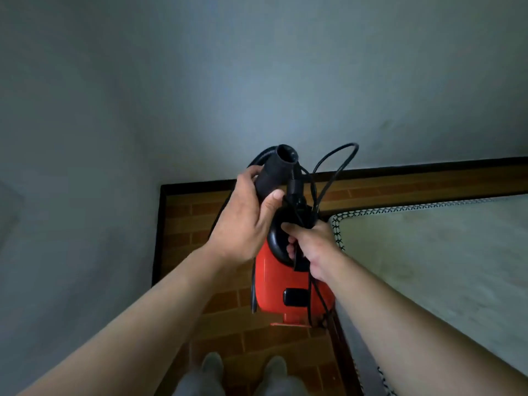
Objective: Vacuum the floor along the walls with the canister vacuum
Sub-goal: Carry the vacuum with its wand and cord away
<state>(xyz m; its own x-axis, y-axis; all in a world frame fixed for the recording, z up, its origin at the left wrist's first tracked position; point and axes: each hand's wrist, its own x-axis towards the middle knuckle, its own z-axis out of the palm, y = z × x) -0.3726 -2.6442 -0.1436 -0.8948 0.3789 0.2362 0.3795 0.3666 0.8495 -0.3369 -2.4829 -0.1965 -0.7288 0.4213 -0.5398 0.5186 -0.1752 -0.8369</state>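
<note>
Left hand (245,215): fingers and thumb wrapped round the black hose end (274,170), its open mouth facing up.
Right hand (313,247): curled round the black carry handle (275,238), with strands of cord (334,164) caught in the grip.
Canister vacuum (277,284): red body held in the air above the brick-pattern floor (200,224), close to the corner.
Wall (171,81): grey, with a dark skirting.
Mattress (443,252): at right.
</note>
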